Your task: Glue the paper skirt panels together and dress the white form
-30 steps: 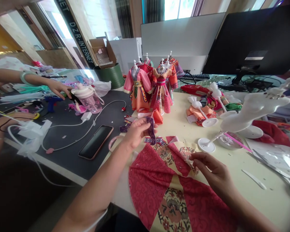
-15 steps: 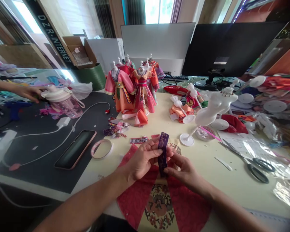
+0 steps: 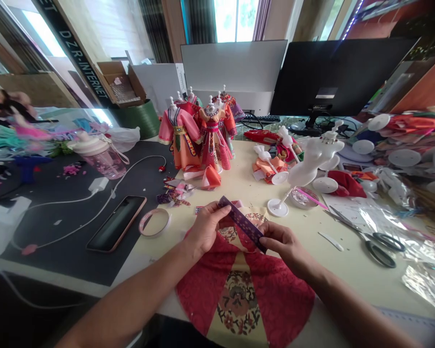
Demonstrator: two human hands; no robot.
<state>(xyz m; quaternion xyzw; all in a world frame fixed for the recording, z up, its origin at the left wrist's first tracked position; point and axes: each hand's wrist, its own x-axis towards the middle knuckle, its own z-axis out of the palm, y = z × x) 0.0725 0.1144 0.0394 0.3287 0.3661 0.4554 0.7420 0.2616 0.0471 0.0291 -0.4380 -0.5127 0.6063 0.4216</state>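
A dark purple ribbon strip (image 3: 243, 223) with small pale flowers is stretched slantwise between my two hands. My left hand (image 3: 208, 224) pinches its upper left end between thumb and fingers. Its lower right end is pinched in my right hand (image 3: 281, 239). Beneath the hands a round red skirt piece (image 3: 286, 295) with a yellow floral panel (image 3: 238, 302) lies on the cream table. A patterned trim piece (image 3: 198, 210) shows just behind my left hand, mostly covered by it.
Dressed doll forms (image 3: 181, 130) stand at the back. A bare white mannequin (image 3: 310, 162) leans right of centre. Scissors (image 3: 369, 237) lie right, tape ring (image 3: 154, 223) and phone (image 3: 116, 223) left. Another person's hands (image 3: 10, 104) hold something blurred at far left, beyond a bottle (image 3: 97, 154).
The ribbon has turned from nearly upright to slanting, and my hands have moved apart to its ends. The other person's hand has lifted away from the bottle, and a second one shows.
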